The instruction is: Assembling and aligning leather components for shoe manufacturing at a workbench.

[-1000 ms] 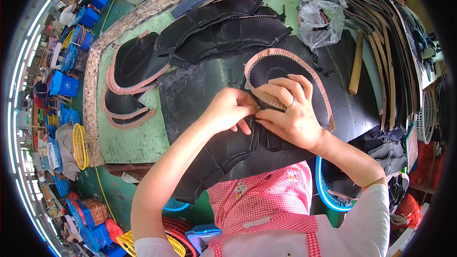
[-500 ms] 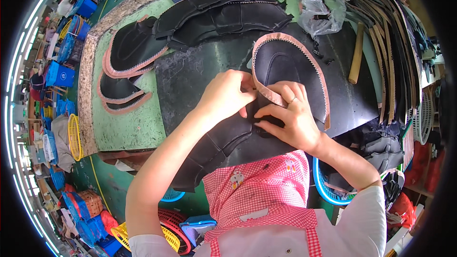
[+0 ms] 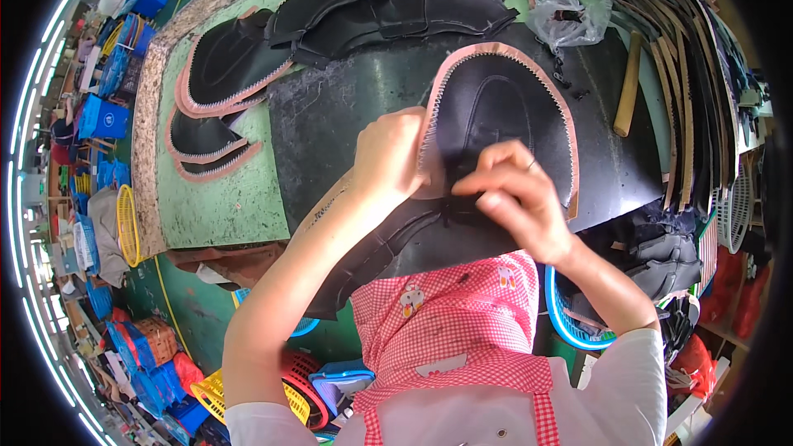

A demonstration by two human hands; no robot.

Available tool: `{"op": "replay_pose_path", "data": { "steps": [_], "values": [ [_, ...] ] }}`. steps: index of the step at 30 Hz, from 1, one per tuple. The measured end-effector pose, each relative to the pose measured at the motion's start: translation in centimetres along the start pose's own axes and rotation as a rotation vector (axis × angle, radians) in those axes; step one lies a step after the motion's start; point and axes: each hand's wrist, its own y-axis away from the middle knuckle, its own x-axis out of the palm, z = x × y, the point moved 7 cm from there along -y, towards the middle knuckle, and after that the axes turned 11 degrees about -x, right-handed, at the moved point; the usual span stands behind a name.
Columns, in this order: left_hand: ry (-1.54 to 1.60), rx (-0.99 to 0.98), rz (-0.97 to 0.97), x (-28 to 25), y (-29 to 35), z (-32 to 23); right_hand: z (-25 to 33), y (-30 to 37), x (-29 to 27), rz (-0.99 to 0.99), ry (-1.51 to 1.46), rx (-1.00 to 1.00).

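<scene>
A rounded black shoe-upper piece (image 3: 519, 107) with a pink-tan border and a pale zigzag seam stands before me on the dark work mat. My left hand (image 3: 392, 157) is closed on its left lower edge, the thumb partly hidden. Over the lower part of the piece hovers my right hand (image 3: 516, 198), fingers loosely curled and apart, with nothing seen in them. Below both hands, a long stitched black leather strip (image 3: 380, 252) hangs toward my apron; its join with the rounded piece is covered by my hands.
Similar bordered pieces (image 3: 223, 66) lie stacked at left, beside black leather strips (image 3: 388, 21) at the back. A clear plastic bag (image 3: 570, 4), a wooden stick (image 3: 629, 83) and hanging strips (image 3: 690, 83) are at right. A blue-rimmed basket (image 3: 562, 314) stands below the table edge.
My right hand has let go of the piece's lower edge and drawn slightly away. The rounded piece, folded at its left edge before, now lies more spread out; my left hand has shifted slightly.
</scene>
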Motion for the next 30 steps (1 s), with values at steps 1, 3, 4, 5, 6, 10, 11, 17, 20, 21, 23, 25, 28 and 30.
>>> {"op": "replay_pose_path", "data": {
  "steps": [1,3,4,5,6,10,11,17,20,21,23,25,28,30],
  "values": [
    [0.088,-0.046,0.064,0.0,0.0,0.3,-0.9,0.2,-1.2,-0.011,0.019,0.045],
    [0.265,-0.189,0.166,0.1,-0.1,0.3,-3.4,1.0,-1.4,-0.226,-0.481,0.289],
    [0.265,-0.187,0.168,0.1,-0.2,0.3,-3.7,1.1,-1.4,-0.27,-0.602,0.308],
    [0.243,-0.153,0.202,0.4,-0.3,0.2,-3.8,1.2,-1.4,-0.272,-0.601,0.308],
    [0.221,-0.119,0.236,0.6,-0.4,0.0,-3.7,1.2,-1.2,-0.231,-0.546,0.303],
    [0.267,-0.15,0.248,0.6,-0.5,0.6,-3.8,1.1,-0.9,-0.147,-0.451,0.305],
    [0.273,-0.14,0.259,0.6,-0.5,0.5,-3.8,1.1,-1.0,-0.148,-0.453,0.306],
    [0.295,-0.146,0.28,0.8,-0.6,0.8,-3.8,0.9,-0.8,-0.079,-0.43,0.316],
    [0.289,-0.125,0.283,0.8,-0.7,0.7,-3.7,0.9,-0.8,-0.066,-0.412,0.324],
    [0.281,-0.111,0.285,0.8,-0.6,0.6,-3.8,0.9,-0.7,-0.072,-0.425,0.343],
    [0.269,-0.116,0.285,0.8,-0.7,0.8,-3.7,0.9,-0.6,-0.077,-0.438,0.361],
    [0.258,-0.124,0.285,0.9,-0.7,1.0,-2.9,0.7,-0.1,0.07,-0.237,0.306],
    [0.254,-0.132,0.277,0.9,-0.8,0.8,0.6,-0.6,1.0,0.282,0.234,-0.124],
    [0.243,-0.148,0.271,0.7,-0.8,0.6,0.8,-0.5,1.9,0.328,0.304,-0.133]
  ]
}}
